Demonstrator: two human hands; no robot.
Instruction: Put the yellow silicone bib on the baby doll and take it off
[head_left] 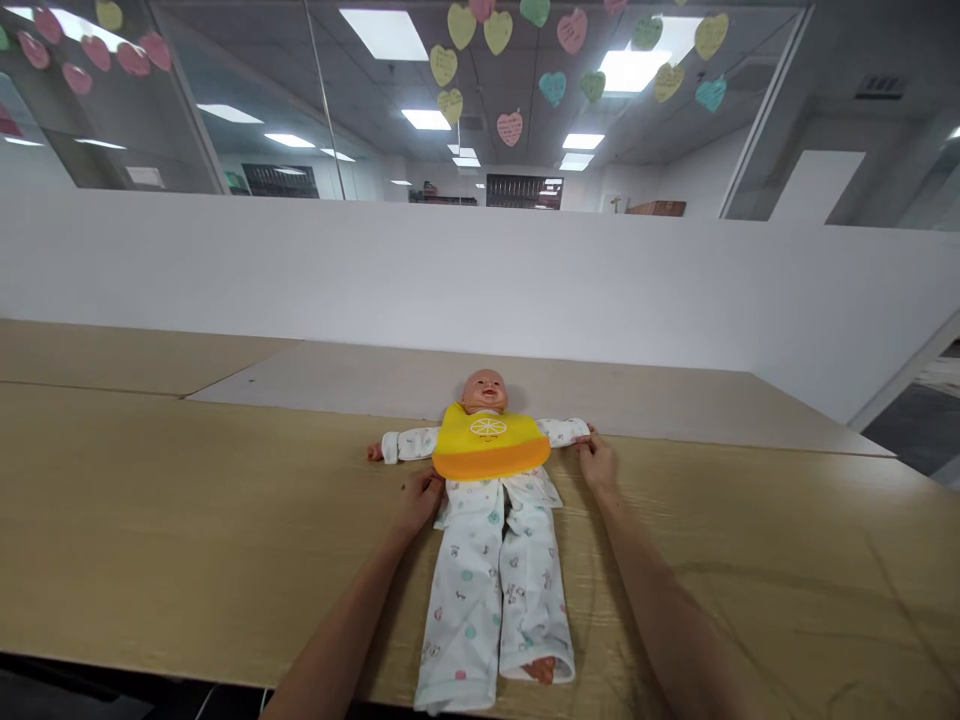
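A baby doll [485,390] lies on its back on the wooden table [187,520], head away from me. It wears white patterned pyjamas [491,580] and a yellow bib [487,445] with a lemon print. My left hand [421,497] rests at the doll's waist, fingers curled on the pyjama top's hem. At the end of the doll's outstretched arm, my right hand [596,458] is closed on the sleeve cuff [574,432]. One bare doll foot [541,668] sticks out near the table's front edge.
A white partition wall [300,270] runs behind the table, with glass above it carrying paper hearts [510,128]. A paler board [637,395] lies along the table's back. The floor opens at the far right [915,430].
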